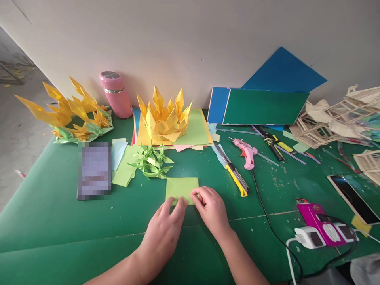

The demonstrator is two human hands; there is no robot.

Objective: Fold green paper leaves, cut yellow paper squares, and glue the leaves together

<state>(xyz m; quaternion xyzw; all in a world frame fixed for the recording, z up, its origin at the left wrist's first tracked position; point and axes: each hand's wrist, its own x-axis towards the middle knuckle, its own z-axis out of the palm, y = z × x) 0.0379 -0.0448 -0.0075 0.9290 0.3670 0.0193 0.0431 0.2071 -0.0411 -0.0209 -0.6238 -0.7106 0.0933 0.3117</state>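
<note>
A light-green sheet of paper (182, 187) lies on the green tabletop in front of me. My left hand (166, 223) presses its bent fingertips on the sheet's near edge, the thumb mostly hidden. At the near right corner, my right hand (212, 211) pinches the paper between thumb and index finger, the other fingers curled. Just beyond the sheet sits a cluster of folded green paper stars or leaves (152, 161). Loose light-green sheets (126, 168) and a blue slip (119, 154) lie to its left.
Folded yellow paper flowers (166, 122) stand at the back on stacked paper, others (74, 113) at left. A pink flask (117, 97) leans nearby. A box cutter (236, 178), pink glue gun (246, 153) with cord, phone (353, 198) and magenta power strip (322, 223) lie right.
</note>
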